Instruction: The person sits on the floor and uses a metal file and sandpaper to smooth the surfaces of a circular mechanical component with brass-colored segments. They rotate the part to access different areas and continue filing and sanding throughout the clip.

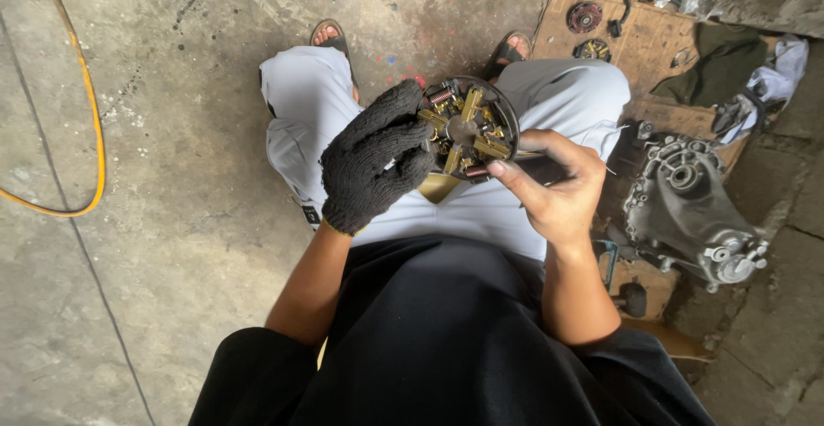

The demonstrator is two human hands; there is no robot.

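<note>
A round metal brush-holder plate (470, 128) with brass brackets and small coil springs is held up over my lap. My left hand (375, 158), in a black knit glove, grips its left rim. My bare right hand (556, 184) presses a thumb on the plate's lower right edge and also holds a dark slim tool (542, 167) between its fingers. My knees in light grey trousers sit below the plate.
A grey cast metal housing (691, 207) lies on the floor at right. A cardboard sheet (657, 44) behind it carries round parts (584, 17) and dark rags (721, 66). A yellow hose (93, 117) curves across the concrete floor at left.
</note>
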